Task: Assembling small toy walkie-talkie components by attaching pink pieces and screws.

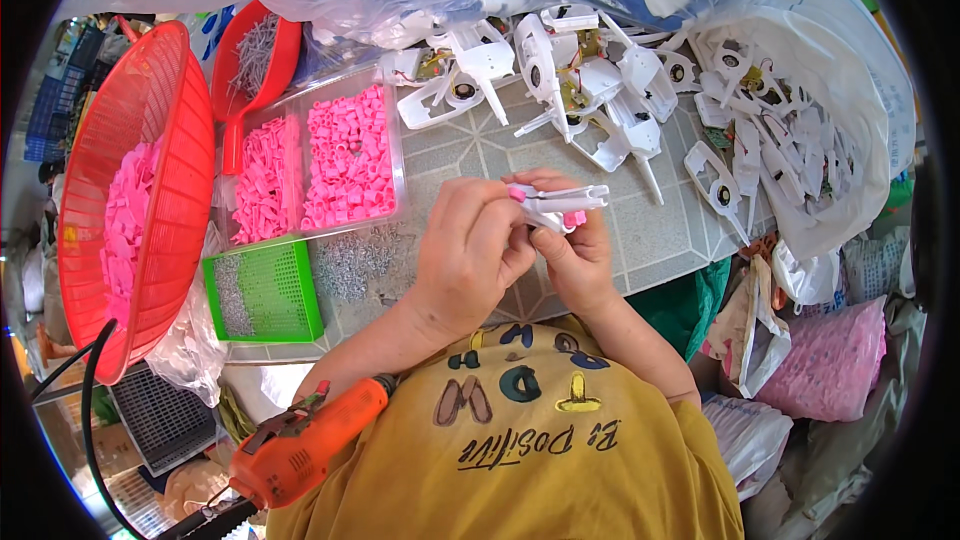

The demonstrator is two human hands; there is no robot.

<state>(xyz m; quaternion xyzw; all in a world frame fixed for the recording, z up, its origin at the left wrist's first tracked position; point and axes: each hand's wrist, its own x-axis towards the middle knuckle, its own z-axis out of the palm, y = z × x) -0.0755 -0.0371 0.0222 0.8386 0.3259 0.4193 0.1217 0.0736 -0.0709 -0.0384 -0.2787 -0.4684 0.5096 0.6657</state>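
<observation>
Clearly light and stiff, the white plastic toy shell sits pinched between both hands, best gripped along its thicker body, not its thin prongs.

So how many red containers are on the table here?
2. A large red mesh basket tilted at the far left holds pink pieces; a smaller red scoop behind the clear tray holds metal screws. Others may be hidden under the plastic bags.
</observation>
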